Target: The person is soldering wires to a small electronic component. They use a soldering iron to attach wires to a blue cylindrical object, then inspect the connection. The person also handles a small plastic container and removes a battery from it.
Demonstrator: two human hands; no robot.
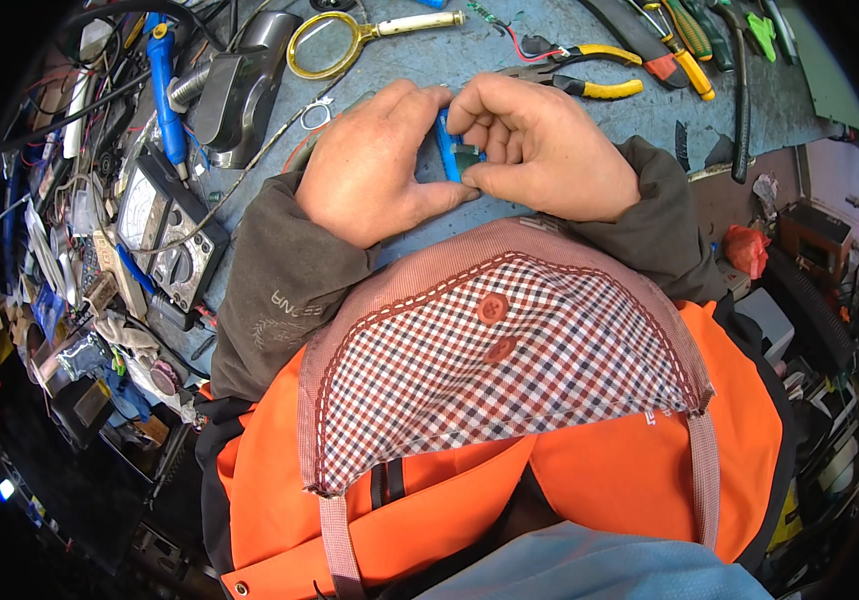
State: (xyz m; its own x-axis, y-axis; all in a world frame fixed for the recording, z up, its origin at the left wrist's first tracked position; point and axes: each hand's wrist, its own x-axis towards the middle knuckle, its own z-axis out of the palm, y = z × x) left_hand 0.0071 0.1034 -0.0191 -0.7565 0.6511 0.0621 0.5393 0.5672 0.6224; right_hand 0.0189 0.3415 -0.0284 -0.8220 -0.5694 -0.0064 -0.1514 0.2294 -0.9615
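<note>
Over the blue-grey bench top, my two hands meet around a small blue plastic-looking piece [446,146]. My left hand [368,165] curves round its left side, with the thumb along the near end and most fingertips hidden behind it. My right hand [550,150] is closed at its right side, fingers curled in and thumb pressed near the lower end. A small dark green part [466,158] shows between the right fingers and the blue piece; whether the two are joined I cannot tell. Yellow-handled pliers [590,72] lie just beyond my right hand.
A brass-rimmed magnifying glass [325,46] lies beyond my left hand, beside a dark metal stand [248,90]. An analog meter [165,225] and a blue-handled tool [163,85] are at the left among cables. Screwdrivers [692,72] lie far right; a red crumpled bag [747,250] is below.
</note>
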